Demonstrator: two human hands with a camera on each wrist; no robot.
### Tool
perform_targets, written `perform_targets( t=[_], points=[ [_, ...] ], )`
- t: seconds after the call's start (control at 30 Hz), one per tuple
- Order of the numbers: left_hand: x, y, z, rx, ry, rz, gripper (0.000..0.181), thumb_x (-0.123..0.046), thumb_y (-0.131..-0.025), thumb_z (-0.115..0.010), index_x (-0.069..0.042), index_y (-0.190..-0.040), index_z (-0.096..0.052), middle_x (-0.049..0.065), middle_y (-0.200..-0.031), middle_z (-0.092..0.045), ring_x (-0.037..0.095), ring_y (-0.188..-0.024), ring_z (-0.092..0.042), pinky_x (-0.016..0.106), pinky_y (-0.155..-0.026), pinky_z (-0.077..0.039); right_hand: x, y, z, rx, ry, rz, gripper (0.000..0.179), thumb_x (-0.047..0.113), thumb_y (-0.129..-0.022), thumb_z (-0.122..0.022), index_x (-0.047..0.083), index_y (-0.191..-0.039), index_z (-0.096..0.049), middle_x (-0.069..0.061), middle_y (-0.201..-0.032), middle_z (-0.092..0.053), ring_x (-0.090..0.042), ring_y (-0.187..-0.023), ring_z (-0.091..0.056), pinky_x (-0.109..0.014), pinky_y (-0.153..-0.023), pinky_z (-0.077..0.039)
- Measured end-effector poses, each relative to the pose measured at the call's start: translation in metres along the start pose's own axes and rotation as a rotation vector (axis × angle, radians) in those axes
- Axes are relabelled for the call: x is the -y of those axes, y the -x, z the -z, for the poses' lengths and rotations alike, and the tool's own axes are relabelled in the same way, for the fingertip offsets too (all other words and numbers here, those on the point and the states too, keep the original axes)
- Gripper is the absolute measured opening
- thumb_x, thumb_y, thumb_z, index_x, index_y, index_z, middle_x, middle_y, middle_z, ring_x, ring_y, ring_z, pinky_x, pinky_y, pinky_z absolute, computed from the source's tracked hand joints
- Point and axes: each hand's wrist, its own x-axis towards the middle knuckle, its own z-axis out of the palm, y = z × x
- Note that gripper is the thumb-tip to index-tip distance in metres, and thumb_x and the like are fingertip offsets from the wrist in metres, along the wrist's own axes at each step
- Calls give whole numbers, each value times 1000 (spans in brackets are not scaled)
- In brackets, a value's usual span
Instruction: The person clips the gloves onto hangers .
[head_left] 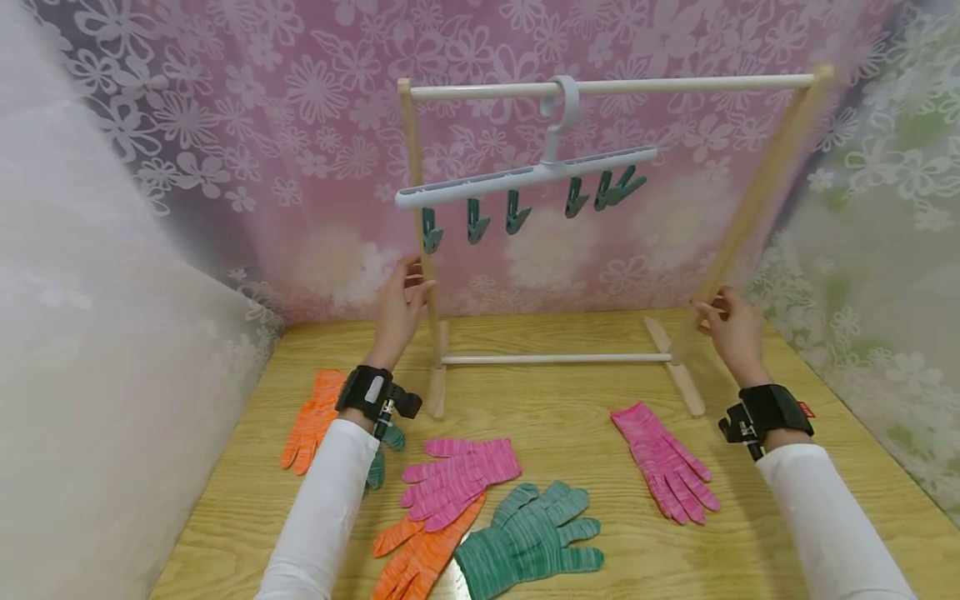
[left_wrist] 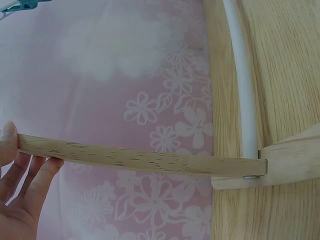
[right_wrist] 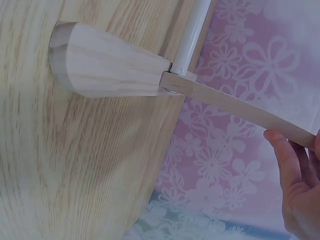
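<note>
A wooden drying rack with a white top rail [head_left: 690, 84] stands at the back of the table. My left hand [head_left: 401, 312] grips its left post [left_wrist: 120, 156], thumb on one side and fingers on the other. On the opposite side, the right post [right_wrist: 225, 103] is held between the thumb and fingers of my right hand [head_left: 735, 329]. From the rail hangs a white clip hanger [head_left: 480, 185], tilted lower at its left end. Several dark green clips [head_left: 515, 213] dangle along it, with no gloves in them.
Knitted gloves lie on the table [head_left: 577, 400]: pink [head_left: 461, 479], orange [head_left: 423, 554] and green [head_left: 525, 537] ones overlap in front, another pink glove [head_left: 667, 467] lies right. An orange glove [head_left: 313, 421] and a partly hidden green glove [head_left: 377, 471] lie by my left forearm. Flowered curtains [head_left: 322, 167] surround the table.
</note>
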Motion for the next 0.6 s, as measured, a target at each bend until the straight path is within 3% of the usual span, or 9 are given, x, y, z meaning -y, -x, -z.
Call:
perform_targets(
  t=[0.2, 0.33, 0.4, 0.5, 0.6],
  points=[
    [2, 4, 11, -3, -37, 21, 45, -15, -103, -61, -4, -144, -48, 21, -131, -59, 35, -118, -61, 48, -90, -58, 6, 4, -6, 21, -41, 28, 37, 22, -107, -54, -8, -129, -50, -34, -122, -60, -23, -93, -65, -7, -72, -53],
    [2, 7, 16, -19, -78, 17, 45, -18, -102, -61, -5, -144, -49, 20, -132, -60, 34, -118, -62, 47, -92, -57, 10, 5, -10, 21, -45, 17, 41, 24, -107, -54, -6, -133, -50, -33, -124, -60, -37, -101, -64, -11, -73, -55],
    [2, 9, 18, -28, -83, 8, 45, -17, -102, -62, -5, -144, -49, 20, -131, -60, 35, -117, -62, 48, -91, -57, 12, 6, -12, 20, -43, 14, 42, 24, -107, -53, -7, -135, -50, -34, -125, -59, -46, -107, -61, -19, -76, -58],
    [3, 11, 22, -33, -61, -1, 44, -15, -102, -62, -5, -143, -50, 21, -130, -60, 36, -116, -62, 50, -90, -58, 14, 7, -14, 22, -50, 24, 42, 23, -107, -53, -8, -135, -50, -35, -125, -59, -47, -107, -61, -29, -80, -59],
    [3, 12, 25, -32, -66, -11, 44, -15, -102, -62, -5, -142, -50, 21, -129, -60, 37, -115, -62, 51, -88, -58, 14, 8, -17, 21, -54, 43, 41, 22, -107, -54, -7, -136, -51, -35, -123, -60, -46, -105, -62, -27, -78, -60]
  ],
)
